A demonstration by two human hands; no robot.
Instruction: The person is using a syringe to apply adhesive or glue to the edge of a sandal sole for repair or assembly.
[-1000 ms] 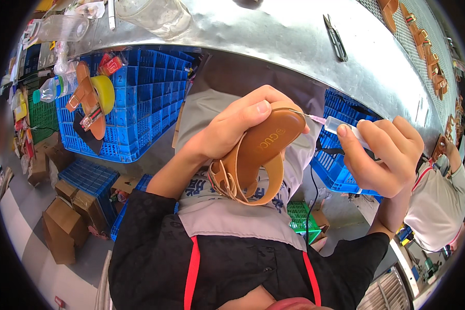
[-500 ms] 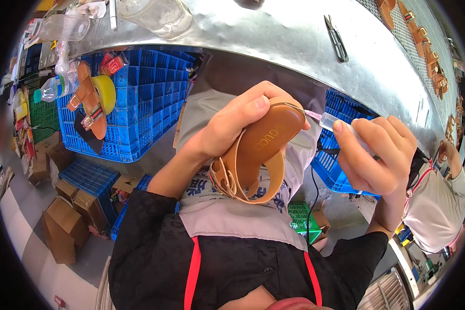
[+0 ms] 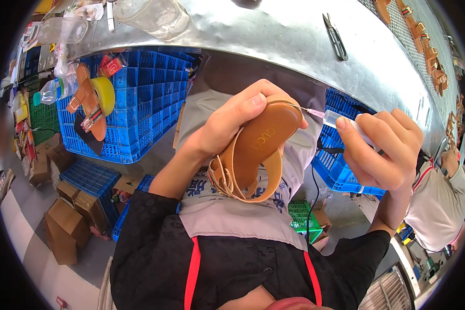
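My left hand is closed round the heel end of a brown sandal, holding it up over my lap. Its tan strap and buckle hang toward my apron. My right hand grips a small clear dispensing bottle with a pink-based needle tip. The thin needle reaches left to the sandal's edge, close to my left fingers. Whether its end touches the sole I cannot tell.
Thread snips and a clear plastic container rest on the metal table. Blue crates stand at left, with another sandal and a yellow tape roll. More sandals line the mesh at right, near another person.
My right hand with the dispensing bottle has moved slightly to the right, and more of the needle shows. The sandal has shifted a little left and up in my left hand.
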